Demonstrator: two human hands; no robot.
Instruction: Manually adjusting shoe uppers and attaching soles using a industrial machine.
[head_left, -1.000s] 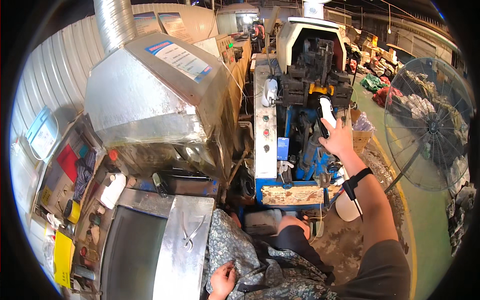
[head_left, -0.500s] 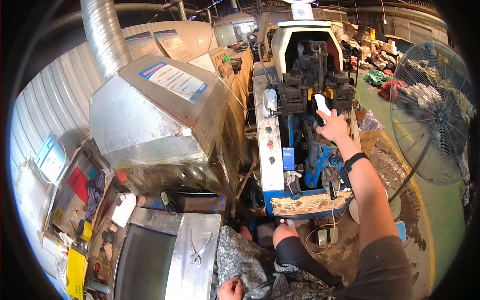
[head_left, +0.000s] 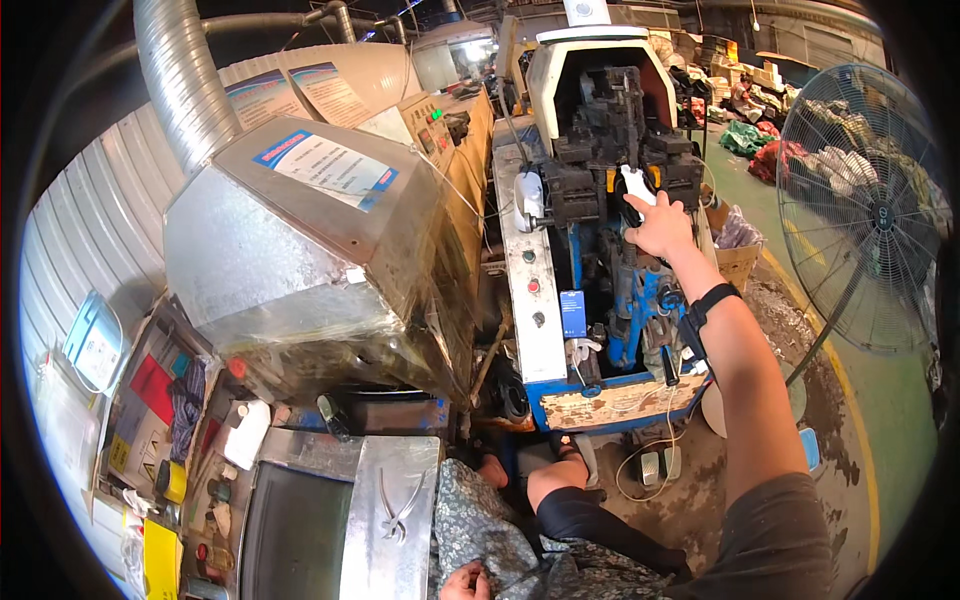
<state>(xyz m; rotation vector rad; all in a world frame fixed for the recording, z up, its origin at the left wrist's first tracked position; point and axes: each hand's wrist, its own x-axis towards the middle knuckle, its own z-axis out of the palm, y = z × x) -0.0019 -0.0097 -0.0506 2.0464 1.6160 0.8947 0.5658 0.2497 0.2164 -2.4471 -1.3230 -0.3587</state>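
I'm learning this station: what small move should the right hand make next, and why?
Perhaps press the long white piece lightly toward the black metal machine head: the right hand touches its near end, and its far end lies between small yellow parts.

L: corrug. wall (head_left: 90, 230) w/ 2 posters (head_left: 330, 94) | R: grn flr (head_left: 900, 430), ylw line (head_left: 848, 402) | bright lt (head_left: 484, 50), far end

Left one of the hands (head_left: 465, 583) partly beyond the lower edge

The right arm (head_left: 742, 400) stretches up from four o'clock, right hand (head_left: 664, 228) near two o'clock, thumb (head_left: 634, 236) apart from forefinger (head_left: 641, 204). The left hand (head_left: 464, 583) lies at six o'clock.
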